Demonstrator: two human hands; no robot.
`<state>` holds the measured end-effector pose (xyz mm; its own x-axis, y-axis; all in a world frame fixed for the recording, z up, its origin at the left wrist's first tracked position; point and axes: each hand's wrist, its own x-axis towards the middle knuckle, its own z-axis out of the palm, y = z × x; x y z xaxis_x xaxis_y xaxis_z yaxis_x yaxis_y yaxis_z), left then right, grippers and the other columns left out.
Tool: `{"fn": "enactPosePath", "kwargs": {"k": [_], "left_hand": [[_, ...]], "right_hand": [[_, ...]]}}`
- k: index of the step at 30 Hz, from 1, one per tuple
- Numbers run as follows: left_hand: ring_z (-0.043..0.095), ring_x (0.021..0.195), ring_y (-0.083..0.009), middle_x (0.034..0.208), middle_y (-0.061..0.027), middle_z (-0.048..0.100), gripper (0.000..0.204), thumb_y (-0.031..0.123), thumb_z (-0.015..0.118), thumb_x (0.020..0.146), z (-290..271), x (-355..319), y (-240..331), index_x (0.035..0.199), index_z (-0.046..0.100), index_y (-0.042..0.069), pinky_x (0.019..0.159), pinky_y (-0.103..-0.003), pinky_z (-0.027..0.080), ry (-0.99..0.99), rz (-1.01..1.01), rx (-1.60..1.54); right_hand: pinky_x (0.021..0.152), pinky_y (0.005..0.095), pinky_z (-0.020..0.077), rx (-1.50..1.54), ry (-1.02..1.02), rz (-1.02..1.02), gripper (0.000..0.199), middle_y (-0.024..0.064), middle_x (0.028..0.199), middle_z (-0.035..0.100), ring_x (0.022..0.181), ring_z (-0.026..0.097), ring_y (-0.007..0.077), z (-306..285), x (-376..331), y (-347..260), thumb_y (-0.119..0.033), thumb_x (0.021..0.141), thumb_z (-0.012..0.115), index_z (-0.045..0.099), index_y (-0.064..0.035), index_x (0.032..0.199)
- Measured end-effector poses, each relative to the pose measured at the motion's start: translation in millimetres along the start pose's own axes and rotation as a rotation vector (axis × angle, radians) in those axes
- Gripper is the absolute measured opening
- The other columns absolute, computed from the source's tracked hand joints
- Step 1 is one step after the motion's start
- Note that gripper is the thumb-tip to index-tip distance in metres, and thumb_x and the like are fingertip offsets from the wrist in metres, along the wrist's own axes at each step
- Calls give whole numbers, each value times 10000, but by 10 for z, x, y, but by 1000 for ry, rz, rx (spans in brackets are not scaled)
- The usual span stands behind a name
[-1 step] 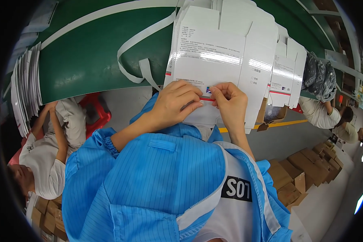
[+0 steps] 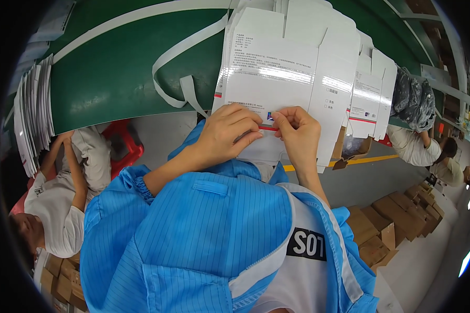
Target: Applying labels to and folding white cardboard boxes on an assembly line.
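Several flat white carton blanks lie stacked at the table's front edge, printed with dark text and a red stripe. My left hand rests on the lower part of the top blank, its fingers curled and thumb near the forefinger; anything between them is hidden. Beside it, my right hand is closed in a pinch. Its thumb and forefinger touch the right edge of a small blue label on the blank, just above the stripe. Whether the label is stuck down or held, I cannot tell.
The table has a green top, with a loose white strap left of the stack. More blanks and dark plastic bags lie rightward. A white stack and a seated person are left. Cardboard boxes stand lower right.
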<state>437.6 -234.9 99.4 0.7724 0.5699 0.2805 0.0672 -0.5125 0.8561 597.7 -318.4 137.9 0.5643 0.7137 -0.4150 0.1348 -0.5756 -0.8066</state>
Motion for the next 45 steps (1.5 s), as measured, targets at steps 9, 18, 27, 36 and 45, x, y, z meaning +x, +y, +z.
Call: {"fn": "enactPosePath", "kwargs": {"k": [9,18,27,36,45], "left_hand": [[585,844,-211,900,-26,657,130,133,724,752,-6,11,8,767,617,60,724,-330,472,5,5,-4],[567,911,-215,1051,-28,671,126,142,725,744,13,4,19,766,635,57,777,-342,471,-33,27,28],[544,924,-216,1085,-19,667,126,137,716,745,47,0,36,757,631,45,798,-341,462,-77,26,48],[485,1190,-271,1291,-63,574,124,127,704,760,10,98,131,751,606,51,970,-434,381,-180,55,142],[271,1399,-310,1436,-45,447,144,195,622,859,149,103,61,754,598,99,1105,-555,168,-371,149,4]], "right_hand": [[495,199,459,-23,7,-2,111,60,668,638,551,567,80,9,18,-11,-69,838,684,652,34,865],[497,205,468,-79,21,-34,107,64,658,638,561,581,86,15,25,2,-69,839,677,648,34,841],[503,280,453,-666,28,-246,171,52,579,592,538,574,123,-100,93,-84,-149,785,729,627,-14,806],[640,305,477,-585,582,-254,323,95,895,624,802,579,160,-999,216,-1,-167,747,764,633,24,971],[863,306,448,-215,550,-417,405,109,1171,528,1071,527,231,-997,109,496,-59,720,776,622,35,1082]]}}
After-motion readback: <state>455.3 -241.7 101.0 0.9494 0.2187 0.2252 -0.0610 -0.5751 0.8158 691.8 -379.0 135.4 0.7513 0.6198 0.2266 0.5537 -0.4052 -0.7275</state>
